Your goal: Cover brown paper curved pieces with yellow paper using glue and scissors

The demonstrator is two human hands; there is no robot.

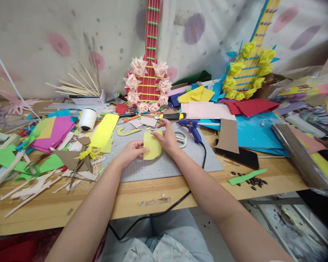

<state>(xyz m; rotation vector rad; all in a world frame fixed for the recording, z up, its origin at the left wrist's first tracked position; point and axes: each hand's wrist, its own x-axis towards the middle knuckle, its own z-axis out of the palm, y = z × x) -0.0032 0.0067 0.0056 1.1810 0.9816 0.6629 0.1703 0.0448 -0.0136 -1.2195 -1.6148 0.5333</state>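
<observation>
A small yellow paper piece [152, 147], straight on its left side and rounded on the right, is held up over the grey cutting mat [164, 171]. My left hand [133, 152] pinches its left edge between thumb and fingers. At its top right, my right hand [167, 135] grips the edge with the thumb, fingers curled above. Scissors [182, 139] with pale handles lie partly hidden behind my right hand. A curved yellow paper strip [127, 131] rests on the mat, left of the hands. The blue glue gun [191, 128] lies to the right.
A red paper guitar [149, 83] with pink flowers stands at the back; a yellow one [244, 76] leans right. Paper scraps [38, 182] crowd the left beside a thread spool [88, 119]. A black cable [164, 211] crosses the table's front edge. Black beads [253, 182] lie right.
</observation>
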